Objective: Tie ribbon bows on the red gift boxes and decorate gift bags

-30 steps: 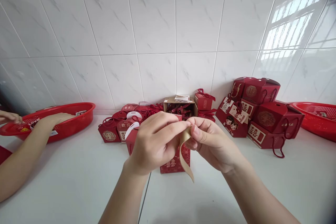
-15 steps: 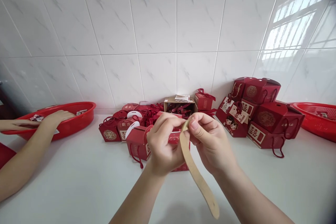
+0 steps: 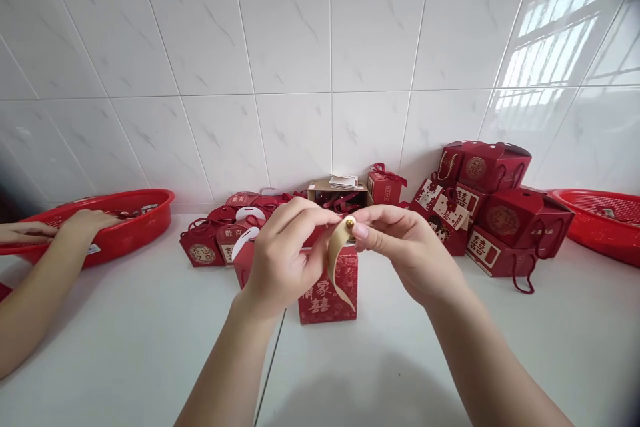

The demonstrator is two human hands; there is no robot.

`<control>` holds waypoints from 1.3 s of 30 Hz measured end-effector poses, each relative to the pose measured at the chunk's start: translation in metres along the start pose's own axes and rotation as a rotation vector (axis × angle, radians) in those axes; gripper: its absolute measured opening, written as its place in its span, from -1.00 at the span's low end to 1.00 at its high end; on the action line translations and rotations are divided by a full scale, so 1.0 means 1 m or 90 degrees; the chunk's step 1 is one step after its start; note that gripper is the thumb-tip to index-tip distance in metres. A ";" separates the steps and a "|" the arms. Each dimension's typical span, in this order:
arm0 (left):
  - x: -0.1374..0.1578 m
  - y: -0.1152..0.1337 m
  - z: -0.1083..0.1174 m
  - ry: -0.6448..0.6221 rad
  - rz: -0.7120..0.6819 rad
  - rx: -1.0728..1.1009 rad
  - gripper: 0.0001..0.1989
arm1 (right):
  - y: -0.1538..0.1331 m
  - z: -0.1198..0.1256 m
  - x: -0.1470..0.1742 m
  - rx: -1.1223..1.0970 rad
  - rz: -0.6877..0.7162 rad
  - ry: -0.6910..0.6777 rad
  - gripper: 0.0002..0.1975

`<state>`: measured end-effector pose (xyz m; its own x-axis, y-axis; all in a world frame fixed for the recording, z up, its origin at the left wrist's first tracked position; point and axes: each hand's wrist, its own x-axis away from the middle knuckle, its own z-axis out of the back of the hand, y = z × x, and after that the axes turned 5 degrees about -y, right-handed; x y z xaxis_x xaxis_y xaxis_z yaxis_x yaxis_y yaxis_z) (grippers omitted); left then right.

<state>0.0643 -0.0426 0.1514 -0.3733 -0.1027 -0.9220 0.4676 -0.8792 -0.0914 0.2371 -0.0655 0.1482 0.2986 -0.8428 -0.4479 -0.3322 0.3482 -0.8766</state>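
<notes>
My left hand (image 3: 287, 257) and my right hand (image 3: 413, 247) meet in the middle of the view, fingertips nearly touching. Between them they pinch the top of a beige strap (image 3: 336, 257), which has a small gold stud near its upper end. The strap's other end hangs down in a curl. Just behind it a red gift box (image 3: 327, 307) with pale Chinese characters stands on the white table (image 3: 390, 360); the strap and my hands cover its upper part.
Red gift boxes (image 3: 205, 250) cluster left of centre, and more boxes (image 3: 505, 213) are stacked at right. An open carton (image 3: 320, 188) sits by the tiled wall. At left, another person's arms (image 3: 55, 280) reach into a red basket (image 3: 155, 227); a second basket (image 3: 595, 230) is far right.
The strap's lower end has swung up and curled, and its gold stud now shows. My hands have parted slightly, the left moving leftward, uncovering more of the box behind.
</notes>
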 end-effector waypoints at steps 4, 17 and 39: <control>0.000 0.002 -0.002 -0.024 0.007 0.004 -0.91 | -0.002 0.002 0.002 0.028 -0.006 -0.010 -0.91; 0.021 -0.031 0.014 -0.582 0.579 0.002 -0.71 | -0.015 0.024 0.007 0.110 0.038 0.004 -0.90; 0.029 -0.045 -0.008 -0.451 0.652 0.017 -0.77 | 0.038 0.043 -0.024 0.554 -0.182 -0.218 -0.98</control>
<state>0.0389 -0.0026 0.1262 -0.1999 -0.9669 -0.1586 0.7851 -0.2549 0.5645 0.2559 -0.0143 0.1176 0.5545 -0.8255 -0.1046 0.5282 0.4464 -0.7223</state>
